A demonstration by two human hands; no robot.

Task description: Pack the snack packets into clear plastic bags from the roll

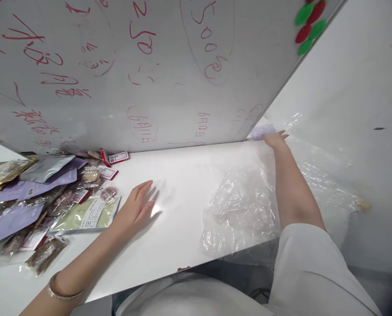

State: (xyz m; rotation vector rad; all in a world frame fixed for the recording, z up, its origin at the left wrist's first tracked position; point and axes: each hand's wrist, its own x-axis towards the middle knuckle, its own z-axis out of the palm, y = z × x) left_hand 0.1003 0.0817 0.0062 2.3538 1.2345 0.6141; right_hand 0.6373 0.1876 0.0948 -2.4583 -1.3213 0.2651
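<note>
My left hand [137,207], with a bracelet on the wrist, hovers low over the white table with its fingers stretched out and nothing in it. Beside it lies a green pouch [87,215] with a white label. At the far right end of the table, my right hand [275,138] reaches out with its visible fingers apart. Just left of it lies a light purple packet [262,131]; the thumb side is against or very near the packet, and I cannot tell which. Under my right arm spreads a large clear plastic bag [242,206], crumpled and hanging over the table edge.
On the left is a heap of purple pouches [38,184], a silver pouch [48,168], small clear packets [46,254] and red-edged white cards [119,157]. A whiteboard [169,96] with red writing stands along the table's back, with green and red magnets [309,26].
</note>
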